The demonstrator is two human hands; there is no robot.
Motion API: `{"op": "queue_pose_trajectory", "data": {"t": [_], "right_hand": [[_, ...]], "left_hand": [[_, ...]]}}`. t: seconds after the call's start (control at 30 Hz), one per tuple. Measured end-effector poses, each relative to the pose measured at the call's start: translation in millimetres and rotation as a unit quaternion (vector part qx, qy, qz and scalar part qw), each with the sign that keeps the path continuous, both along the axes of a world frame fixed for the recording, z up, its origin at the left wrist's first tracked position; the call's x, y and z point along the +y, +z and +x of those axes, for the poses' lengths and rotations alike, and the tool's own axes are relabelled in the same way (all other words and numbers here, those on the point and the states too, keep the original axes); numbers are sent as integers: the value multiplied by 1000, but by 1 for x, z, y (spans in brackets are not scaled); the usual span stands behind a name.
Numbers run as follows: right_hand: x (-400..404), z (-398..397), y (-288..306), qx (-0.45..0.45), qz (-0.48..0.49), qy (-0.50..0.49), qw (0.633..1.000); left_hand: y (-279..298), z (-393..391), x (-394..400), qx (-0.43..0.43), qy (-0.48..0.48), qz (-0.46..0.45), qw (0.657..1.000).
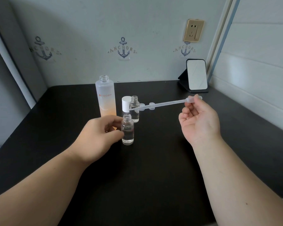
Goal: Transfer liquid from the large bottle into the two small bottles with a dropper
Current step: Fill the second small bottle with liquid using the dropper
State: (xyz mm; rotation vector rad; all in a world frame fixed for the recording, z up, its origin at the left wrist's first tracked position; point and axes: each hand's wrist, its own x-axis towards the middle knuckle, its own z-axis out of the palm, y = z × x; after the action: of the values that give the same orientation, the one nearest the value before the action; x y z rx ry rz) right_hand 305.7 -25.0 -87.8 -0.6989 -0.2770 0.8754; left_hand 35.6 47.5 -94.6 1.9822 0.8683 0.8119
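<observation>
The large frosted bottle stands uncapped at the back of the black table; its lower part is orange. Two small clear glass bottles stand open. The near small bottle holds clear liquid, and my left hand touches its left side with fingertips, not clearly gripping it. The far small bottle stands just behind it. My right hand pinches the bulb of a translucent plastic dropper. The dropper lies nearly level in the air, its tip pointing left at the far small bottle's shoulder.
A white cap stands between the large bottle and the far small bottle. A small mirror on a black stand sits at the back right corner. Walls close in behind and on both sides.
</observation>
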Motion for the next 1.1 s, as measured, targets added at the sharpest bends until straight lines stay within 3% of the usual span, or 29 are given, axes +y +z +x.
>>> {"op": "queue_pose_trajectory", "data": {"t": [0.1,0.2,0.3,0.47,0.63,1.1], "right_hand": [[0,0,1,2,4,3,1000],[0,0,1,3,2,7,1000],[0,0,1,6,0,10,1000],[0,0,1,8,-7,13,1000],[1,-1,1,10,-6,15,1000],[-2,-1,-1,19,49,15,999]], "left_hand": [[0,-2,-2,-93,96,10,991],[1,-1,4,-127,218,42,967],[2,-1,12,-137,272,37,952],[-5,5,22,-113,217,-8,970],[-11,10,29,-33,204,12,978],[-5,3,20,-48,182,64,980]]}}
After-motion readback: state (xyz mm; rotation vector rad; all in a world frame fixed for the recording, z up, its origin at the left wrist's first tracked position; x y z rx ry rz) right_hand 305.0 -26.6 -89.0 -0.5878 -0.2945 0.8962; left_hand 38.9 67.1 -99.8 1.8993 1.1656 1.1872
